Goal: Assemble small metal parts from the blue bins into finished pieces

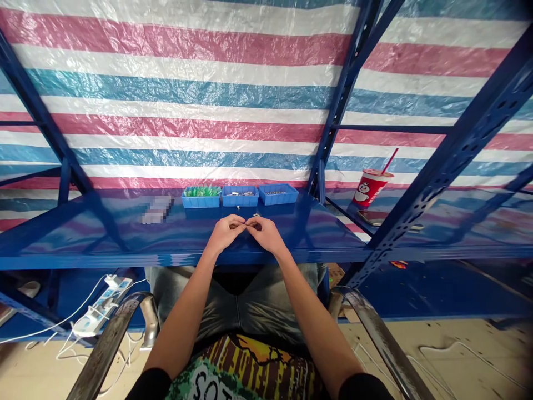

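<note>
Both hands meet over the blue table (187, 236), fingertips together in front of the small bins. My left hand (226, 230) is pinched closed, and my right hand (263, 230) is pinched closed against it; whatever lies between the fingertips is too small to make out. Behind them stand three blue bins: the left bin (201, 202) holds green pieces, the middle bin (240, 202) holds small light and dark parts, and the right bin (278, 198) holds small metallic-looking parts. A tiny piece (238, 208) lies before the middle bin.
A red cup (370, 187) with a straw stands on the right beyond a blue post (441, 147), near a flat dark object (375, 219). A blurred item (157, 209) lies left. Below are metal armrests and a power strip (97, 311).
</note>
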Action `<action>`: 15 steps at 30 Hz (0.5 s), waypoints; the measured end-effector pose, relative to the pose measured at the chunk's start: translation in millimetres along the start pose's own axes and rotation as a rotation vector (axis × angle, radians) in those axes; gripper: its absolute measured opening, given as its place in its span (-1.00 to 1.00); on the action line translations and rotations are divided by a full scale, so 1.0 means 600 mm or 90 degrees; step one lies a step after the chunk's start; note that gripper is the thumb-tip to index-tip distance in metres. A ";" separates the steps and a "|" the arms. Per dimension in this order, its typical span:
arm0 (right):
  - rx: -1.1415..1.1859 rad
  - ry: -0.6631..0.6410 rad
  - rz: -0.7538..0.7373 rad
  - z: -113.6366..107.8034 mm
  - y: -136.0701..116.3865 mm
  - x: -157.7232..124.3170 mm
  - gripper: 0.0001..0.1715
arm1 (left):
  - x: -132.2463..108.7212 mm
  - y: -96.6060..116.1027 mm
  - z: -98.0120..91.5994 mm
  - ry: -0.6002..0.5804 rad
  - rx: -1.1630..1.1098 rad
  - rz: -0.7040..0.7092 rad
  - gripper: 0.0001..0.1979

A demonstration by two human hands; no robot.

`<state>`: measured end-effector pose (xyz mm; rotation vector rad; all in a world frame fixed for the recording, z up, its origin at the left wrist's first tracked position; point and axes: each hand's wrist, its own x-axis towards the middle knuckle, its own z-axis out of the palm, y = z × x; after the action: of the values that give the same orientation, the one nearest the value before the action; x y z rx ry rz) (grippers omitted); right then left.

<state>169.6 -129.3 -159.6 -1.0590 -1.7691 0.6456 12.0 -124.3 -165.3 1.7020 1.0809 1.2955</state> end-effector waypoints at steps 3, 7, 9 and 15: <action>0.004 0.008 0.007 -0.001 -0.002 0.000 -0.85 | -0.003 0.008 -0.001 0.008 0.000 0.016 -0.73; -0.009 -0.010 0.022 -0.004 -0.006 0.000 -0.71 | -0.007 0.020 0.002 0.010 -0.006 0.032 -0.71; -0.009 -0.026 0.026 -0.005 -0.008 0.000 -0.68 | -0.008 0.024 0.004 0.009 -0.008 0.033 -0.72; 0.035 -0.015 0.045 -0.007 -0.008 -0.003 -0.80 | -0.012 0.029 0.005 0.006 0.007 -0.003 -0.77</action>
<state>172.1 -133.6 -154.6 -1.0840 -1.7311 0.7489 17.2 -137.8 -152.8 1.7011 1.0990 1.2987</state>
